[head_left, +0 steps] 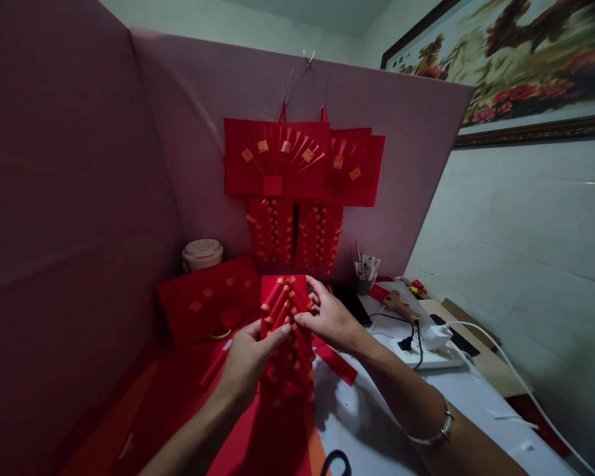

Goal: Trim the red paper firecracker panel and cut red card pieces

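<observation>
A red paper firecracker strip [280, 307], with rolled red tubes and orange bands set in slanting rows on a backing, is held up over the table. My left hand [248, 357] grips its left edge, thumb lying across the tubes. On the other side my right hand [331, 320] pinches the right edge near the top, its thumb on the rolls; the fingers behind the strip are hidden. Behind it, two red paper fan cards [275, 168] hang on the panel, with similar firecracker strips [272, 231] below them.
Another red fan card [211, 304] leans at the left before a white lidded bucket [203, 254]. Red paper [238, 430] covers the table's left side. A pen cup [365, 272], glue gun [400, 305], power strip [434, 357] with cables and scissors handle [336, 456] are at right.
</observation>
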The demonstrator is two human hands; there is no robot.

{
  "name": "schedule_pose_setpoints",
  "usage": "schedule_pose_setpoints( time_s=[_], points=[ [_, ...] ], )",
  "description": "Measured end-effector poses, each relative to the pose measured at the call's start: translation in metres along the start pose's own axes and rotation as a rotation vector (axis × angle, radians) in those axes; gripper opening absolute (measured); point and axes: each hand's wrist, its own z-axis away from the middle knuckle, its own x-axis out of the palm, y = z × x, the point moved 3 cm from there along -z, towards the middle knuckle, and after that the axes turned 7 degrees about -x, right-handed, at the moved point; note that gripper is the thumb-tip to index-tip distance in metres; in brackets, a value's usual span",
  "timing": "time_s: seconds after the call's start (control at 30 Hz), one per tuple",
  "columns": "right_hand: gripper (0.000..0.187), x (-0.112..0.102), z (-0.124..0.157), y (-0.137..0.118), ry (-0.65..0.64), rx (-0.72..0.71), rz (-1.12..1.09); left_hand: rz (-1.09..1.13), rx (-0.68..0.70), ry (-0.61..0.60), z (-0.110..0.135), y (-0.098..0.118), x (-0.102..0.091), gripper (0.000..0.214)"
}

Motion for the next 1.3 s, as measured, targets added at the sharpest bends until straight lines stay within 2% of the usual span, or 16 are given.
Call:
schedule_pose_setpoints(
  time_s=[0.07,0.13,0.27,0.33,0.77,0.9,1.13,1.3],
  points=[
    [0.076,-0.003,0.0,0.0,0.047,-0.041,0.085,0.005,-0.005,0.009,0.0,0.0,0.0,0.035],
    [0.067,-0.007,0.002,-0.005,0.11,-0.102,0.182,0.011,-0.014,0.026,0.0,0.0,-0.001,0.037],
    [0.017,-0.006,0.011,-0.02,0.145,-0.255,0.404,-0.006,-0.011,0.068,0.001,0.001,-0.001,0.039],
    [0.003,-0.002,0.015,-0.025,0.115,-0.315,0.495,-0.025,0.001,0.082,0.003,0.003,0.0,0.038],
    [0.008,0.011,0.025,-0.038,0.05,-0.483,0.867,-0.229,0.139,0.135,0.014,0.008,0.003,0.022],
    [0.011,0.013,0.027,-0.038,0.055,-0.506,0.937,-0.205,0.135,0.121,0.019,0.013,0.009,0.015],
    [0.018,0.012,0.028,-0.038,0.018,-0.54,0.98,-0.178,0.152,0.084,0.021,0.013,0.013,0.009],
    [0.018,0.012,0.026,-0.037,-0.028,-0.538,0.934,-0.143,0.11,0.09,0.02,0.009,0.011,0.016]
  ],
)
